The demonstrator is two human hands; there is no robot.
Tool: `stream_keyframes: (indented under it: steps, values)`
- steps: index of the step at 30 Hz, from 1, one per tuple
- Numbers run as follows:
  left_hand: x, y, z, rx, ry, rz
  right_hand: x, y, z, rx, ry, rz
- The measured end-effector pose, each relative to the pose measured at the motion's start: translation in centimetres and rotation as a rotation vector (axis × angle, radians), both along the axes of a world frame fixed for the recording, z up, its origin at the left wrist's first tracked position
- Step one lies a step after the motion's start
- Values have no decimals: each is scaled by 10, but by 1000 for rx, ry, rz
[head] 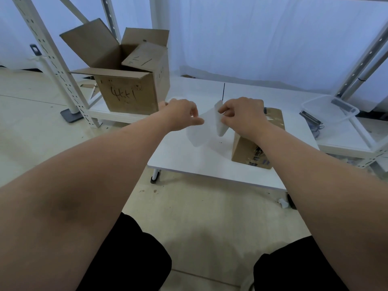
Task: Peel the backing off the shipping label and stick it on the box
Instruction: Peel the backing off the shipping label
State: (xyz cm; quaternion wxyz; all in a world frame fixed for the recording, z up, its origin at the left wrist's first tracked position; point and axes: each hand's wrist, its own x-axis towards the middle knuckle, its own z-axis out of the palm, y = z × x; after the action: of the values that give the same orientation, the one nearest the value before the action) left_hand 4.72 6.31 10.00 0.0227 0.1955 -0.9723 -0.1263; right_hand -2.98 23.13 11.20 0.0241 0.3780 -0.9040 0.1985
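Both hands are held up over the low white table [189, 160]. My left hand [180, 114] pinches one white sheet [197, 133] that hangs down and curves toward the table. My right hand [241, 116] pinches a second white sheet [220, 122], smaller and curled. The two sheets spread apart in a V between the hands; which is the label and which the backing I cannot tell. A small brown cardboard box [247, 150] with dark tape marks lies on the table, partly hidden under my right wrist.
A large open cardboard box [126, 95] with handwriting stands on a low shelf at the back left. White metal rack posts [52, 59] rise at left and right. A clear plastic tub [327, 108] sits at the right. My knees are below the table edge.
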Motion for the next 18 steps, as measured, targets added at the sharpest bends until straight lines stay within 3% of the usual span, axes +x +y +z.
stream_keyframes:
  steps: [4, 14, 18]
  values:
    - [0, 7, 8, 181, 149, -50, 2, 2, 3, 34, 71, 39]
    - [-1, 15, 14, 147, 258, 20, 3, 9, 3, 50, 155, 77]
    - [0, 6, 11, 323, 278, 19, 0, 14, 3, 45, 160, 55]
